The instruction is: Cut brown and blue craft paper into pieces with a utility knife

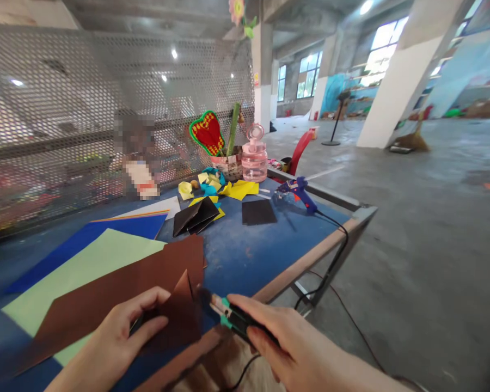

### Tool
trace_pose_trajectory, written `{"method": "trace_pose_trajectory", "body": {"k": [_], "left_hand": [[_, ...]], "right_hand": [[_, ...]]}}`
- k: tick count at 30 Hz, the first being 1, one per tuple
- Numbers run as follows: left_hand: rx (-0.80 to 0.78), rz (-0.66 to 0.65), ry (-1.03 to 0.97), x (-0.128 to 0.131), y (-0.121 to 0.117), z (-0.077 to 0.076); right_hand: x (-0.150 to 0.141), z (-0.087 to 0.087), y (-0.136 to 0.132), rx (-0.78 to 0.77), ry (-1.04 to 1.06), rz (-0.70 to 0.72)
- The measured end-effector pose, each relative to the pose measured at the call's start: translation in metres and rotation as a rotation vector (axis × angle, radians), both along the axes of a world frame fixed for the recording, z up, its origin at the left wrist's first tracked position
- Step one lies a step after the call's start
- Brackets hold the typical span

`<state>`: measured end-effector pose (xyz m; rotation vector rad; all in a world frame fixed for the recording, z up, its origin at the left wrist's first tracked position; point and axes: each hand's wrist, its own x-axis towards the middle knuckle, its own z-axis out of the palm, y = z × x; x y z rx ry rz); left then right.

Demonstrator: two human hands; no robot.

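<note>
My left hand (126,329) pinches a folded or cut piece of brown paper (183,313) between thumb and fingers, near the table's front edge. In my right hand (280,337) is a green-and-black handled tool (239,318) with a metal front part. Its dark tip is blurred and lies close to the right edge of that piece; whether it touches cannot be told. Beneath and behind my left hand lies a large brown sheet (126,288), overlapping a pale green sheet (93,258) and a blue sheet (134,226).
A blue glue gun (300,193) with a black cord rests at the table's (245,256) right side. Nearby lie a black paper square (259,212), folded black paper (196,216) and yellow scraps (242,189). A pink bottle (254,158) stands at the back, before a perforated metal screen (65,109).
</note>
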<state>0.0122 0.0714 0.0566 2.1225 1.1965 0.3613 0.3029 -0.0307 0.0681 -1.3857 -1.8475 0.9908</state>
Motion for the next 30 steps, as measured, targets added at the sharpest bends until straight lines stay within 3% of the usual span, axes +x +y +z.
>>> {"method": "trace_pose_trajectory", "body": {"k": [4, 7, 12, 18, 30], "left_hand": [[0.366, 0.031, -0.001, 0.001, -0.002, -0.005], [0.513, -0.161, 0.094, 0.01, -0.002, 0.0], [0.397, -0.453, 0.232, 0.027, 0.013, 0.008], [0.316, -0.508, 0.303, 0.034, 0.028, 0.003], [0.373, -0.597, 0.297, 0.032, 0.047, 0.002]], "right_hand": [[0.001, 0.006, -0.001, -0.1, -0.023, 0.115], [0.003, 0.012, -0.001, -0.107, -0.044, 0.141], [0.005, 0.019, 0.002, -0.121, -0.113, 0.192], [0.004, 0.016, -0.002, -0.158, 0.023, 0.264], [-0.011, 0.011, -0.011, -0.181, 0.014, 0.163]]}}
